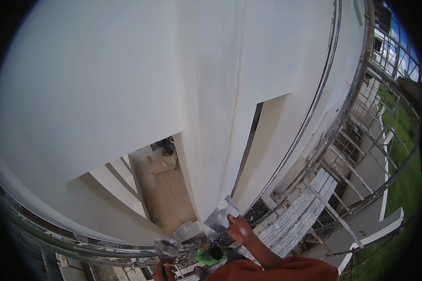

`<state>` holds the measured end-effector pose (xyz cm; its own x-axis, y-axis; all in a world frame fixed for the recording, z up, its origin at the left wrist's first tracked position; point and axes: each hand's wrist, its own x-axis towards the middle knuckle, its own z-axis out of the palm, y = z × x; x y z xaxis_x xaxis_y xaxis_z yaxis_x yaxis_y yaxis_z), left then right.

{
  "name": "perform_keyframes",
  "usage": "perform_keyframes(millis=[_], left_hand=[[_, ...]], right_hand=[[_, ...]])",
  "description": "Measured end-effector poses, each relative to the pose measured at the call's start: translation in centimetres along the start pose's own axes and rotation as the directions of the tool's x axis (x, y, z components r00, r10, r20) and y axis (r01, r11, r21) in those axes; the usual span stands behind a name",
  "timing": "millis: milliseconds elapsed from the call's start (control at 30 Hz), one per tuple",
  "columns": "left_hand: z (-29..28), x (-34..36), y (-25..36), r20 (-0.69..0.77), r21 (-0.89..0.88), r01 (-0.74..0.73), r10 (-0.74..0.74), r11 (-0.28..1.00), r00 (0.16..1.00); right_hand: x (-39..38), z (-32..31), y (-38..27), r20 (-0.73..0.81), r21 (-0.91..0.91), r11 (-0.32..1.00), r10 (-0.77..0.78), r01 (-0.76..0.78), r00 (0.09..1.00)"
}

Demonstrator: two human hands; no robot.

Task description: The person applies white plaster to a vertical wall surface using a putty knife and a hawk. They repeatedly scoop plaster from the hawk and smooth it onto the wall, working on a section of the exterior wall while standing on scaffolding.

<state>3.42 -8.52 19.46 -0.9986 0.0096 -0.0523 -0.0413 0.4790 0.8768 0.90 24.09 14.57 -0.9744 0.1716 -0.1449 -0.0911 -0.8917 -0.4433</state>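
white walls [98, 84] | dusty brown floor [166, 199] | metal scaffolding [333, 214] at right | pale-streaked planks [290, 222] | green grass [401, 187] | cloudy blue sky [396, 35]

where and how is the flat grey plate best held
Probably pinch the flat plate by its lower right edge, from the lower right, where the right hand grips it: it looks thin, and the white blob sits toward its upper edge.

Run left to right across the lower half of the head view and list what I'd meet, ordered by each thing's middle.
Scraper → broad blade → right hand → planks → grass.
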Motion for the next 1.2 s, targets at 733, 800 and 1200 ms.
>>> perform_keyframes(millis=[733,800,1200], left_hand=[[0.7,0.3,-2.5,0.114,-0.031,-0.042,0.045,0.999,0.992],[0.5,0.3,-3.4,0.043,-0.01,-0.072,0.073,0.997,0.996],[-1.8,2.2,-4.5,-0.031,0.008,-0.009,0.01,1.0,0.999]], right_hand=[[7.5,29.2,-21.5,0.964,-0.243,-0.932,-0.262,0.271,-0.035],[8.1,31.1,-22.8,0.978,-0.19,-0.963,-0.202,0.193,-0.043],[12.6,30.7,-22.9,0.994,-0.071,-0.997,-0.07,-0.003,-0.087]])
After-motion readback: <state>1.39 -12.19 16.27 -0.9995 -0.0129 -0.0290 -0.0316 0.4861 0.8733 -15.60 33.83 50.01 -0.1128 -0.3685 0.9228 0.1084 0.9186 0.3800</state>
